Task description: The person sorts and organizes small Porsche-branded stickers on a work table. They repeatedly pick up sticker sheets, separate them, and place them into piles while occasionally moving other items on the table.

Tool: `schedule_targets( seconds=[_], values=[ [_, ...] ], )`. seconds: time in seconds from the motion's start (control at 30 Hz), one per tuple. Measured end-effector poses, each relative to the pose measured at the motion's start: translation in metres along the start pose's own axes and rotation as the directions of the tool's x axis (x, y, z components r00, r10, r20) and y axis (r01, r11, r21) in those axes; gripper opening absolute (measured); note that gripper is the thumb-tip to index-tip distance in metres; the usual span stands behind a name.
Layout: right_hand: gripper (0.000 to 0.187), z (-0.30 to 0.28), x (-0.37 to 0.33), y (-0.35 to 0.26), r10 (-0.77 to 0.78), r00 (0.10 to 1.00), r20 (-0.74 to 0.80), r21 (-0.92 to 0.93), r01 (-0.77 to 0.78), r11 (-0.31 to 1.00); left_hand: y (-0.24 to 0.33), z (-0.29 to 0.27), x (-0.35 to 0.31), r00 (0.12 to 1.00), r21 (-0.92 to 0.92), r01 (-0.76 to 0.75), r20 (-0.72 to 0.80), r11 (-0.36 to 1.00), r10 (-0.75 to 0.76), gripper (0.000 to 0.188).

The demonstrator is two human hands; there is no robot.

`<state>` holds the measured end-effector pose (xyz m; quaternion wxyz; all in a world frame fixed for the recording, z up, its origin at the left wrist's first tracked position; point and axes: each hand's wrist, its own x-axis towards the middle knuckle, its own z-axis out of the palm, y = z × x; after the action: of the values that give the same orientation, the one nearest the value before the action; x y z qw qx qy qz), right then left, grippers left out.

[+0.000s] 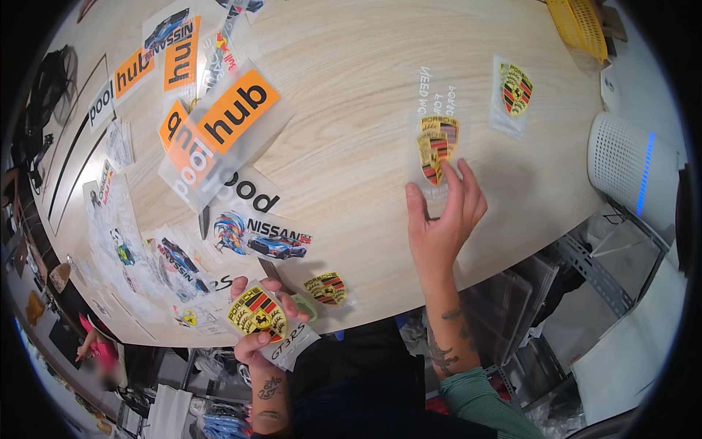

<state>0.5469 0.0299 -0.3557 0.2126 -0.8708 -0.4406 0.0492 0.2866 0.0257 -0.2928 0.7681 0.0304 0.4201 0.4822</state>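
My left hand [252, 344], low and left of centre, is closed on a crest sticker [256, 314] in yellow, red and black on a clear sheet. Its thumb lies across the front. A white slip with dark lettering [289, 350] shows just under that sticker. Close by, another crest sticker [326, 290] rests on the table near its front edge, beside a green curved piece [304, 307] I cannot make out. My right hand [447, 219] reaches over the table, thumb and fingers apart, fingertips at overlapping crest stickers [436, 150] on clear film.
One more crest sticker [516, 89] lies at the far right of the wooden table [351, 95]. Orange-and-black lettered stickers [238, 110] and car stickers [278, 245] overlap on the left. A yellow basket [578, 25] and a white perforated basket [629, 161] stand at the right.
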Motion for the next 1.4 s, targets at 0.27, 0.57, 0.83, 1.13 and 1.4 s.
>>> schedule_targets(
  seconds=[0.27,0.57,0.83,1.13,1.4],
  values=[
    [0.034,-0.013,-0.019,0.022,0.138,0.990,-0.033,0.411,-0.112,0.904,-0.009,0.003,0.002,0.999,0.072,0.050,-0.006,0.996,-0.050,0.082],
    [0.047,-0.067,-0.061,-0.038,-0.208,0.948,0.241,0.654,0.000,0.757,-0.041,0.018,0.028,0.996,0.251,-0.015,0.094,0.968,-0.009,0.075],
    [0.078,-0.059,-0.088,-0.069,-0.326,0.859,0.395,0.456,0.125,0.881,-0.043,0.025,0.038,0.985,-0.122,0.067,0.167,0.990,-0.046,0.083],
    [0.071,0.000,0.008,0.004,0.191,0.981,0.016,0.020,-0.191,0.981,-0.019,0.033,0.072,0.923,-0.057,0.186,0.352,0.981,-0.154,0.091],
    [0.074,-0.018,0.027,0.007,0.362,0.893,0.267,0.214,-0.421,0.881,-0.019,0.034,0.054,0.940,-0.103,0.237,0.276,0.966,-0.202,0.099]
  ],
)
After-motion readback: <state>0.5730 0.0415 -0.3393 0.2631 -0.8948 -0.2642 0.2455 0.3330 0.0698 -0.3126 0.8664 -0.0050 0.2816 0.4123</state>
